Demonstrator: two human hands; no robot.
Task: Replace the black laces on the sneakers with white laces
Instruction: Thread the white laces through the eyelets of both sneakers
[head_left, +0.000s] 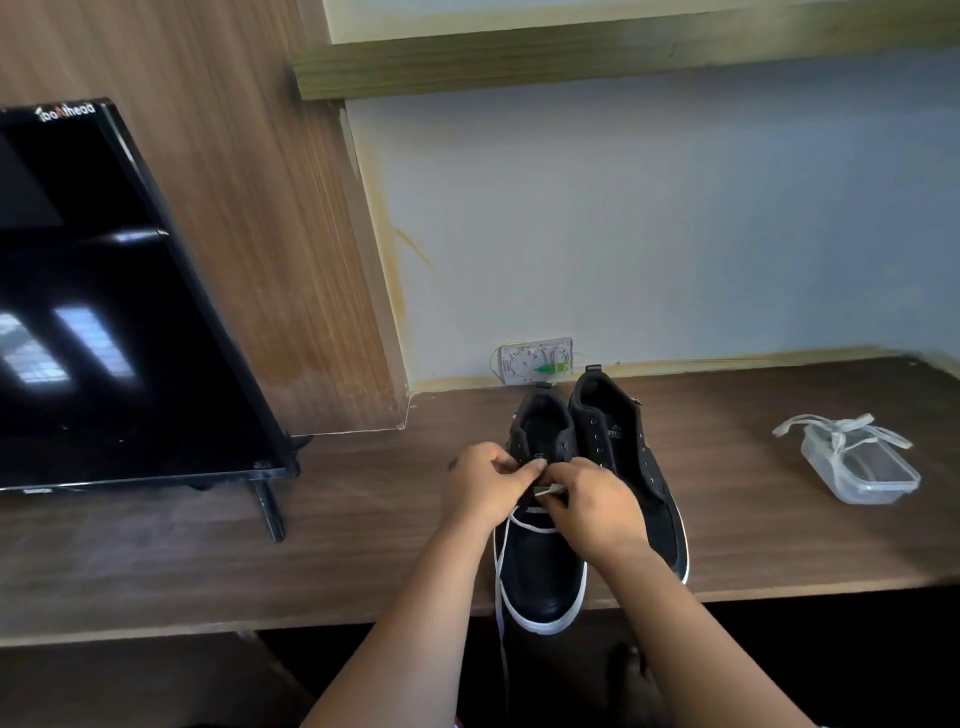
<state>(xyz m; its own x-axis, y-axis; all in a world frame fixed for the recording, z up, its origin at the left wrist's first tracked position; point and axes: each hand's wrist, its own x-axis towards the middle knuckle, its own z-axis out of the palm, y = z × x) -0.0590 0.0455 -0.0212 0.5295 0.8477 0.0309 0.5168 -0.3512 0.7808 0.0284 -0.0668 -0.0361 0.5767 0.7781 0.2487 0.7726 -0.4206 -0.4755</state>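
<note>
Wooden desk (363, 545) | both hands, left hand (485, 486) and right hand (592, 506), pinch white lace (550, 490) on left sneaker (540, 571) (logo unreadable)

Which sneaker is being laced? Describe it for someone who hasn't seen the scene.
On the brown desk, right of the black TV, two black sneakers stand side by side. It's the left sneaker, under both hands, threaded with a white lace; the right sneaker has bare eyelets.

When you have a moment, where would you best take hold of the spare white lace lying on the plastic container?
Probably the loop of the spare white lace that hangs past the clear container's left rim. Come from the left and pinch it there: that part lies free above the desk, while the rest drapes across the container.
</note>
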